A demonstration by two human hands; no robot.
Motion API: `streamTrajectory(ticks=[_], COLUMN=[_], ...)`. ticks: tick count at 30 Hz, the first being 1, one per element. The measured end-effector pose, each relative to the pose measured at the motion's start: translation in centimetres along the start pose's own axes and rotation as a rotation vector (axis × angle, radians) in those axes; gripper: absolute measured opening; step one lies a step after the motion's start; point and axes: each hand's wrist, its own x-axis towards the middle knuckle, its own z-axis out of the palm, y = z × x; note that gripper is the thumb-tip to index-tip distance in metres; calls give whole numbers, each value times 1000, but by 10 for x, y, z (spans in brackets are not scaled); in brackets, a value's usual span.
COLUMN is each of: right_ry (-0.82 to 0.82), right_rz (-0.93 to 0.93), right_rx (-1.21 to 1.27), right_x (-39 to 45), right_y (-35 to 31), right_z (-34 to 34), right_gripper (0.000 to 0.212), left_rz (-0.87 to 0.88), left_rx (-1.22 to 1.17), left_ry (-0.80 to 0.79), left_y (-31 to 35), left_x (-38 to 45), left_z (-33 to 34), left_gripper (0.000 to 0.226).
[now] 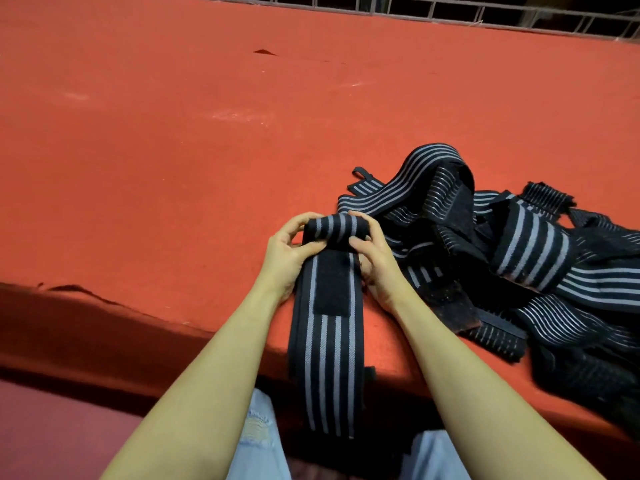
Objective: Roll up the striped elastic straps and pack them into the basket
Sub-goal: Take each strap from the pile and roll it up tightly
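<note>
Denim-clad knees sit nearest the camera, and the loose tail of one striped strap hangs off the table edge between them, probably so the free length can feed upward as the roll grows. A black hook-and-loop patch sits on that strap just below the hands. At its far end the strap is wound into a small roll, pinched from both sides: the left hand curls its fingers over the roll's left end with the thumb pressed underneath, and the right hand does the same on the right end, a grip that looks meant to keep the winding tight and square. Rolling seems only just started, judging by how much strap is left unrolled. Just right of the hands lies one tangled pile of unrolled straps, too knotted to count, though several are plainly there. Everything rests on a red felt-covered table. Beyond its far edge runs a wire grid; no basket shows anywhere.
</note>
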Motion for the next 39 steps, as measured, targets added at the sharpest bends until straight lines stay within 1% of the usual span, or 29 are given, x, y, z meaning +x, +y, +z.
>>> streamTrajectory(ticks=[3,6,8,9,10,12,13,14,16,20,22,25,26,28,29,30,33,35,37,39], right_ry=[49,132,170,177,179,186,192,195,196,164,136,105,96,79,78,85,81,88,112,122], right_rz=[-14,-50,-55,-58,-57,-55,-66,-85,-110,-110,-117,-104,-100,-79,-58,-43,-41,-38,-53,-72], right_rx=[-21,-61,-55,-59,-65,-93,-136,-200,-309,-403,-359,-233,-193,-112,-65,-41,-32,-35,-70,-82], right_x=[-1,0,-1,-2,-3,-4,-4,-4,-4,-2,-2,-3,-2,-2,-3,-3,-3,-3,-1,0], right_y=[0,5,6,4,3,2,2,2,3,2,3,2,2,2,3,3,4,2,2,3], right_z=[3,1,1,2,3,4,4,5,8,10,11,7,5,1,-1,-1,-1,1,0,-2], right_gripper=[33,21,27,31,37,43,42,42,47,57,59,60,59,60,60,57,40,40,40,32], left_rz=[-15,-52,-114,-130,-129,-111,-111,-99,-75,4,1,-66,-74,-37,-10,16,52,44,53,52], left_rx=[11,-22,-35,25,149,396,463,487,508,425,329,217,164,107,89,64,2,7,29,27], left_ry=[28,0,-36,-50,-65,-75,-71,-64,-44,-44,-47,-10,-2,-11,-21,-30,-55,-69,-50,-30], left_y=[2,3,5,4,1,-6,-7,-7,-8,-5,-9,-7,-7,-6,-4,-3,-3,-5,-4,-4], left_x=[-2,-1,-2,-2,-1,1,1,0,-1,-1,1,-1,-1,-2,-2,-2,-2,-1,-2,-2], left_z=[3,6,10,12,14,15,16,17,18,17,12,8,7,5,4,3,0,1,2,2], left_gripper=[46,45,44,42,42,52,61,65,61,58,60,67,63,47,45,45,50,50,51,52])
